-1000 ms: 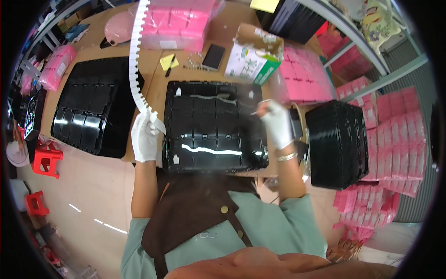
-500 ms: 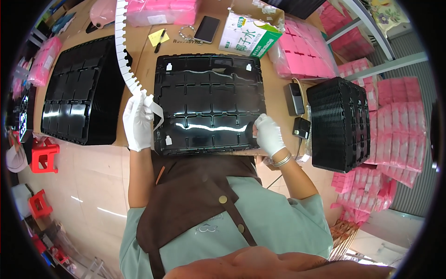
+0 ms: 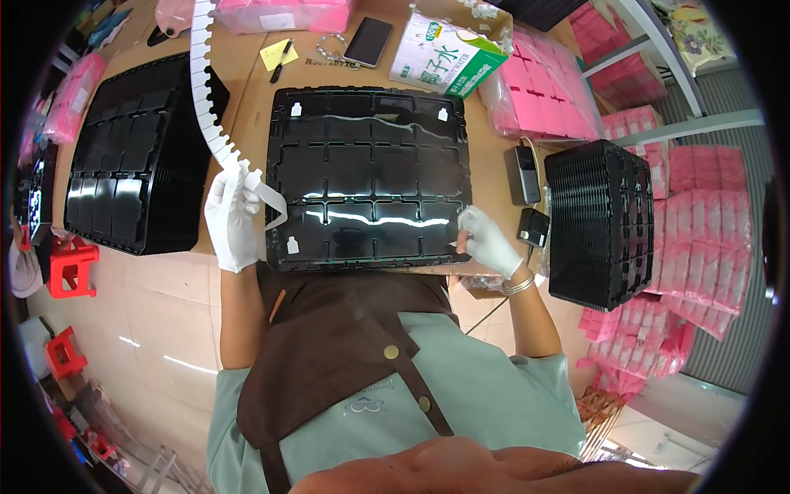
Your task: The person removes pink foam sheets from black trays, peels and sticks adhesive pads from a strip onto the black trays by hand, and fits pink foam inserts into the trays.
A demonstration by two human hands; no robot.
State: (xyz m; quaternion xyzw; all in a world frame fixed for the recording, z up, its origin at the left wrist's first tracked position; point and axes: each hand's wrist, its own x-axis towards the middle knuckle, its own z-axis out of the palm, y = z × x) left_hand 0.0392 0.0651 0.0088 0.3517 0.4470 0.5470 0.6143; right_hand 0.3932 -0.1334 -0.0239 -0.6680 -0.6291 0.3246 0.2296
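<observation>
A black plastic tray (image 3: 374,177) with a grid of compartments lies on the table before me. Small white stickers sit near its corners: one at upper left (image 3: 296,109), one at upper right (image 3: 443,114), one at lower left (image 3: 292,244). Left of the tray, my left hand (image 3: 234,216), in a white glove, pinches a long strip of white labels (image 3: 202,90); its loose end curls over the tray's left edge. My right hand (image 3: 489,242), gloved with bare fingertips, is at the tray's lower right corner, fingers closed together. Whatever they hold is too small to make out.
Stacks of black trays stand left (image 3: 123,156) and right (image 3: 601,222). Behind are a phone (image 3: 369,41), a pen (image 3: 282,61) on a yellow note, a bracelet (image 3: 332,48), an open carton (image 3: 448,53) and pink wrapped packs (image 3: 547,90). A power bank (image 3: 523,174) lies at right.
My left hand has moved slightly left with the label strip. My right hand has turned and shifted a little right and down, its fingertips now showing at the tray's corner.
</observation>
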